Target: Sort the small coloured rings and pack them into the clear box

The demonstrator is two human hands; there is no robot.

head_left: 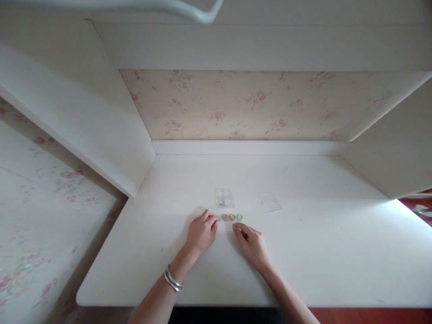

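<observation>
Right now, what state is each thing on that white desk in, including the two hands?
left hand: palm down on the desk, fingertips at the left end of the bead row
right hand: resting on the desk, holding nothing, just short of the beads
beads: lying loose in a short row
clear box: open, small items inside
clear lid: off, lying flat apart from the box
bracelet: worn on left wrist

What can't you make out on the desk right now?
Head view only:
- Leftmost bead: left hand fingertips cover it; whether it is gripped is unclear.
- Beads: too small to tell shape or holes.
- Clear box: contents tiny, blurred.
- Object at right edge: cut off by the frame.
</observation>
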